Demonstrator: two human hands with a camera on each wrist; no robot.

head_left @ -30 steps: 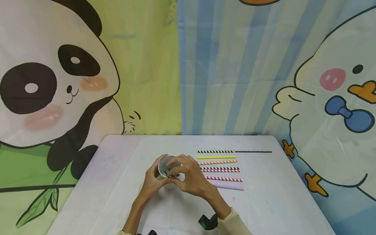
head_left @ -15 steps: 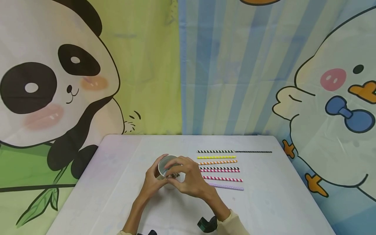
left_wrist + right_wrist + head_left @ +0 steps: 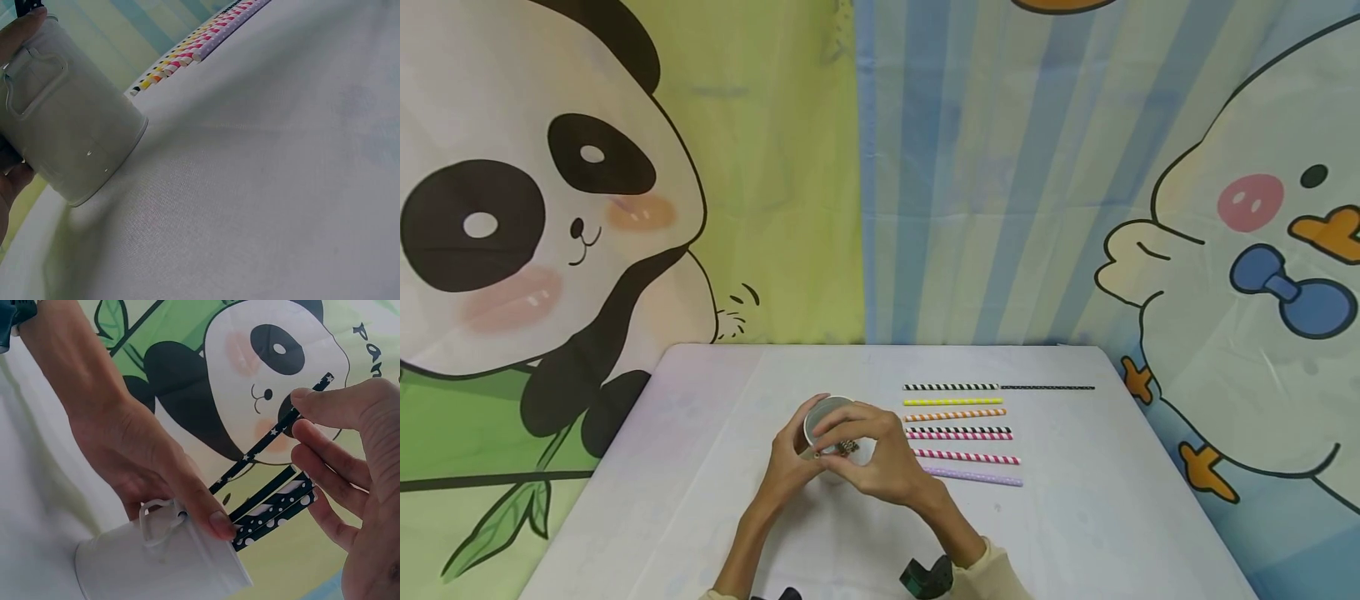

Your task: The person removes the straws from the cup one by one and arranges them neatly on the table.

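Note:
A white pail-like cup (image 3: 827,415) with a small side handle is held tilted above the table. My left hand (image 3: 790,457) grips it, with the thumb near the rim in the right wrist view. Several black patterned paper straws (image 3: 275,512) stick out of the cup's mouth. Above them, my right hand (image 3: 359,440) pinches the upper part of a black straw with white stars (image 3: 262,442) between thumb and fingers. That straw's lower end is hidden behind my left hand. In the left wrist view the cup (image 3: 78,119) covers its contents.
On the white table (image 3: 700,500), to the right of the hands, lies a row of striped and dotted straws: yellow (image 3: 952,402), orange (image 3: 955,414), pink-striped (image 3: 973,457) and purple (image 3: 977,477). At the back, black-and-white straws (image 3: 951,387) lie end to end.
My right hand has shifted slightly left and its fingers have moved a little over the cup's mouth. The left hand and the cup stay in place.

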